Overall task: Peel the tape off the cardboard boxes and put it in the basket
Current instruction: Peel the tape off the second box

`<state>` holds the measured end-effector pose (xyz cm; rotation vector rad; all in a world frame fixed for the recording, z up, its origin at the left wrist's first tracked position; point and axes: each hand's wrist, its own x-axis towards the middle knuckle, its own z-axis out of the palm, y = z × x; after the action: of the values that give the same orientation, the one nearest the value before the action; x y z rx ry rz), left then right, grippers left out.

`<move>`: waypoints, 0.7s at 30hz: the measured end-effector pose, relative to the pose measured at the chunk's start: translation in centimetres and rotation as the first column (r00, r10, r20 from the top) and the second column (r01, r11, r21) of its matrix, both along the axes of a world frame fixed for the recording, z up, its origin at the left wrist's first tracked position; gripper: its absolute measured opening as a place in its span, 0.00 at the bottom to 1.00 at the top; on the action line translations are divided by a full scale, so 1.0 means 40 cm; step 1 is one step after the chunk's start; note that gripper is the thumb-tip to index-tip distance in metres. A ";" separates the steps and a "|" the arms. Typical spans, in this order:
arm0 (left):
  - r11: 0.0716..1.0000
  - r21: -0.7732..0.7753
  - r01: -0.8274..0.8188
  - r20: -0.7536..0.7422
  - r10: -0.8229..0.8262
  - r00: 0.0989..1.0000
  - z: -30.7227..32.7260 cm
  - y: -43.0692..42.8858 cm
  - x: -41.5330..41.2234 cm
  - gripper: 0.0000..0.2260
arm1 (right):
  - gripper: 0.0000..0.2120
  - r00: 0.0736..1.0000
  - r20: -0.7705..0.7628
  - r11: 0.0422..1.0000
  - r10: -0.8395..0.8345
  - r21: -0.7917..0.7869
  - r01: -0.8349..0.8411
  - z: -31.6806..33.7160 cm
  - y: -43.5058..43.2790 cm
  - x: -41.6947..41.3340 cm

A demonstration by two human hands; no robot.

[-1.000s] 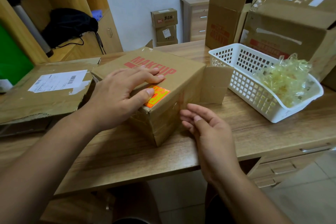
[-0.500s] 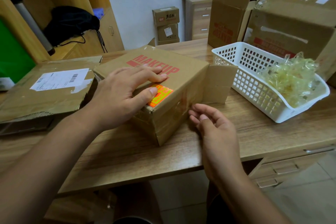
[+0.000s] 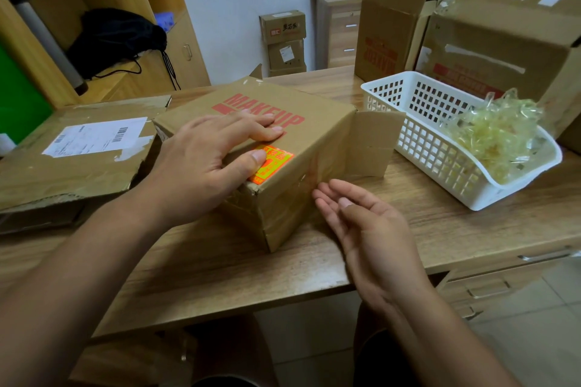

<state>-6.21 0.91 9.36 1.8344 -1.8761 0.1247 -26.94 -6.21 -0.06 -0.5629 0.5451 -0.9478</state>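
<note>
I see the left hand (image 3: 201, 166) pressing flat on the brown cardboard box marked MAKEUP (image 3: 317, 148); the right hand (image 3: 367, 229), fingers straight and together, is at its taped side (touching or not, I cannot tell). Crumpled yellowish tape (image 3: 493, 138) lies in the white plastic basket (image 3: 421, 148) nearby.

Wood desk (image 3: 440, 217) w/ boxes (image 3: 314, 135), white basket (image 3: 418, 135).

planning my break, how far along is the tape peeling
Done: a wad of peeled tape lies in the basket. In hand: the left hand presses the box top, the right hand open beside its taped side. Left: the side tape is still on, nothing pinched yet.
</note>
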 end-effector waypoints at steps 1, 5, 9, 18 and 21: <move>1.000 0.002 0.003 0.001 -0.003 1.000 0.000 0.000 0.001 0.21 | 0.13 1.000 0.014 0.999 0.021 0.043 -0.021 0.004 -0.002 -0.005; 1.000 0.004 0.010 0.000 -0.010 1.000 0.001 0.000 0.003 0.21 | 0.15 0.995 0.055 0.979 0.080 0.185 -0.088 0.015 -0.015 -0.020; 1.000 0.000 0.005 0.001 -0.005 1.000 -0.001 -0.001 0.003 0.22 | 0.17 0.983 0.122 0.950 0.137 0.266 -0.166 0.023 -0.020 -0.031; 1.000 0.008 -0.001 0.003 0.001 1.000 0.000 -0.002 -0.002 0.22 | 0.14 0.963 0.161 0.941 0.217 0.229 -0.250 0.077 -0.011 -0.003; 1.000 0.003 0.002 -0.001 -0.002 1.000 -0.001 0.001 0.004 0.21 | 0.12 0.988 0.052 0.959 0.149 0.235 -0.157 0.066 -0.014 -0.007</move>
<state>-6.06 0.94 9.33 1.8340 -1.8791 0.1206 -27.22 -6.78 2.57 -0.3655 0.5675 -0.7314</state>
